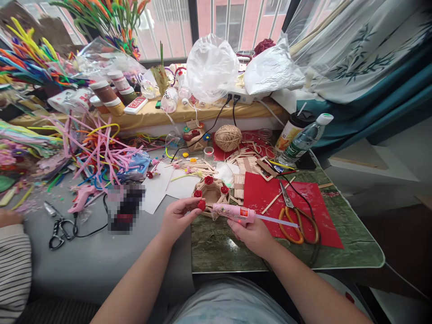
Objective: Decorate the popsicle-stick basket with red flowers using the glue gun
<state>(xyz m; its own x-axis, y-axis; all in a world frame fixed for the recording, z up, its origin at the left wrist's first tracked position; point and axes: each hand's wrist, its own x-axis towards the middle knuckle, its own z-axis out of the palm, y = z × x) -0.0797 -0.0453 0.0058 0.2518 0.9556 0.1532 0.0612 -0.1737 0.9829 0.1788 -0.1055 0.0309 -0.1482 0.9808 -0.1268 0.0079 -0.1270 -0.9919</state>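
Note:
Between the thumb and fingers of my left hand point(180, 217) is a small red rose point(201, 205). My right hand point(251, 231) is wrapped round the handle of a pink glue gun point(234, 212), with a clear glue stick point(276, 221) jutting from its back. The gun's nozzle points left, close to the rose; whether they touch I cannot tell. Just behind both hands sits a hexagonal wooden-stick frame point(212, 196) with red roses on its corners, among them one at the top point(209, 180). Part of its near side is hidden by the hands and the gun.
Orange-handled scissors point(293, 216) lie on red paper point(324, 222) at the right. Behind are a twine ball point(228, 137), a water bottle point(305, 139) and craft sticks point(239, 182). Leftward lie pipe cleaners point(97, 153), black scissors point(60, 228) and another pink glue gun point(82, 198). Another person's striped sleeve point(15, 270) shows.

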